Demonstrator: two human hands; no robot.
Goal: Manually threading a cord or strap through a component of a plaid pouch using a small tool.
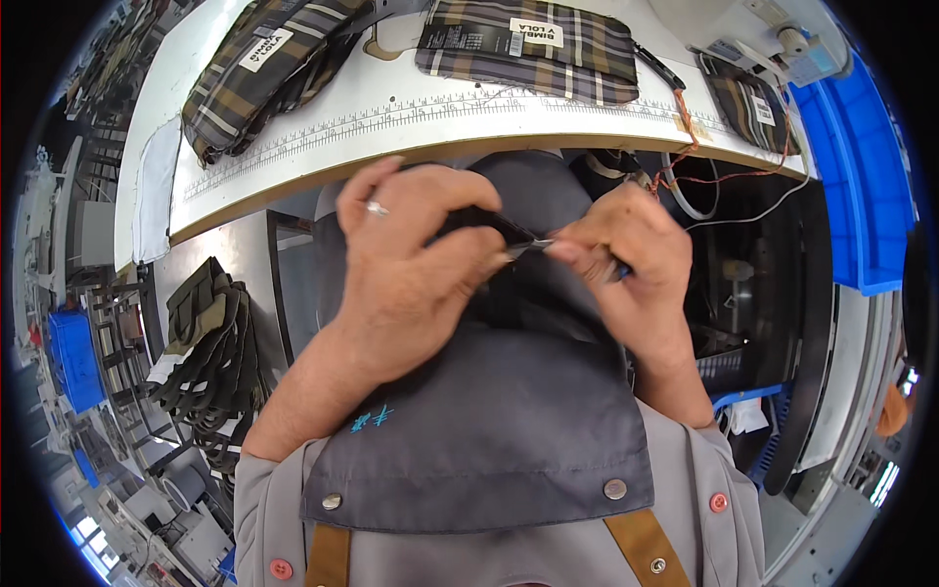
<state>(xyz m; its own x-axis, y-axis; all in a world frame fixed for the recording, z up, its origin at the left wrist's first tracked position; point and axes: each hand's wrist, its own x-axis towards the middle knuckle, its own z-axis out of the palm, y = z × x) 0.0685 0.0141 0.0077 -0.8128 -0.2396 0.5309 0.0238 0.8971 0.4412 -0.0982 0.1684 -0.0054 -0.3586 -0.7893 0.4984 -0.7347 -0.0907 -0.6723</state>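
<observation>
My left hand (411, 264) pinches a small black fabric piece (489, 227) in front of my chest; a ring sits on one finger. My right hand (626, 259) grips a small metal snipping tool with a blue handle (618, 272), its tip touching the black piece between the two hands. Both hands hover above my dark grey apron (489, 421), below the front edge of the white worktable (421, 122).
Plaid fabric pouches lie on the table: a pile at left (264, 68), one in the middle (533, 49), one at right (748, 108). A blue bin (861, 166) stands at right. Dark pieces are stacked at lower left (210, 352). Cables hang under the table edge (704, 191).
</observation>
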